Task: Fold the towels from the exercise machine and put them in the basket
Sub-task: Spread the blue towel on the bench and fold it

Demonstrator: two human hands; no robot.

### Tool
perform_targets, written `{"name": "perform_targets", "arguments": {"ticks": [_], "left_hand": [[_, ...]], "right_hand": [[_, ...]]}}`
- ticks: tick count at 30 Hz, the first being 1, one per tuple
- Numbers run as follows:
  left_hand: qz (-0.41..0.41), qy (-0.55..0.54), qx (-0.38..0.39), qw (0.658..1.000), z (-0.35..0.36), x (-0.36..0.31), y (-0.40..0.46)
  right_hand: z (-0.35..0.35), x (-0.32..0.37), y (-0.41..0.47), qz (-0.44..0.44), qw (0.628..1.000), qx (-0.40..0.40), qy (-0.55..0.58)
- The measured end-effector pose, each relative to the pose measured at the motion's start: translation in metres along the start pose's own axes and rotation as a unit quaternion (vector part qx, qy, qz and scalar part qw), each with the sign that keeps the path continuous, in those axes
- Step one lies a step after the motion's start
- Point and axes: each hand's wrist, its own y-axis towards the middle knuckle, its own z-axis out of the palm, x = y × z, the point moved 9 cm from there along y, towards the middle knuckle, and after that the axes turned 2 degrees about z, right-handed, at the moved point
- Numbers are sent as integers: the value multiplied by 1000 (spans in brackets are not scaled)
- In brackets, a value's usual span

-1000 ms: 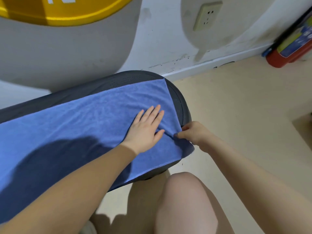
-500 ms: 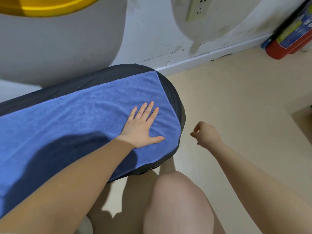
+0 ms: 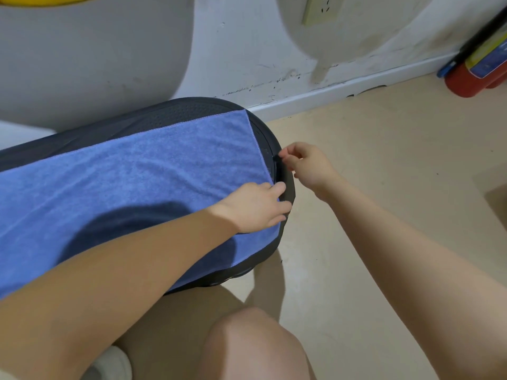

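**Blue towel spread on the machine, both our hands at its right end**

Exercise machine (image 3: 192,111): dark, rounded platform against the wall. It serves as our folding surface, which is likely why the towel lies flat along it and not in our lap.

Blue towel (image 3: 137,182): spread lengthwise over the machine top, right end short of the rounded tip, near edge draping over the front. No fold visible in it yet. No basket in view.

Left hand (image 3: 255,208): lies on the towel's right end, fingers reaching over the short edge toward the machine rim. Fingers look bent at the edge; whether they pinch cloth or only press it we cannot tell. Judged purpose: taking the near corner for a fold.

Right hand (image 3: 307,165): just off the machine's tip, beside the far part of the short edge, fingertips drawn together. It appears to hold nothing, probably poised to take the far corner.

Change from half a second ago: our left hand was flat and splayed further in on the towel; it has slid right to the edge. Our right hand was hanging clear over the floor; it has come up to the machine's tip. A second ago it was pinching the towel's edge. The towel itself lies much as before.
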Motion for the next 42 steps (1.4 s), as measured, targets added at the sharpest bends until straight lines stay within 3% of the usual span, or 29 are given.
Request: {"name": "perform_targets", "arguments": {"ticks": [3,7,11,14,16,18,22,23,27,33,39,42], "left_hand": [[-111,-89,-13,990,-3,19,-19],[-239,-221,-13,945,9,52,-53],[-287,-271,19,918,25,71,-69],[-293,-323,-59,898,29,73,-76],[-295,-400,-154,854,25,75,-84],[-320,-470,-190,801,25,80,-94],[-394,-629,-144,655,50,83,-103],[-404,-638,-130,643,52,81,-102],[-325,-642,-157,676,21,65,-84],[-258,-686,-176,658,-26,54,-63],[-279,-698,-231,618,-26,85,-126],[-352,-640,-236,641,-7,108,-182]], "right_hand": [[11,14,10,-28,998,1,-52],[24,25,23,-18,990,-36,-137],[47,41,28,9,979,-49,-197],[64,55,26,12,973,-32,-230],[67,61,28,0,964,-29,-265],[64,63,35,-5,962,-34,-269],[54,53,52,-5,990,-39,-135],[51,48,55,-2,996,-40,-78],[34,33,57,26,996,-42,80],[-14,45,46,56,971,-119,201],[37,122,32,-4,965,13,263],[93,175,22,-47,962,64,263]]}}
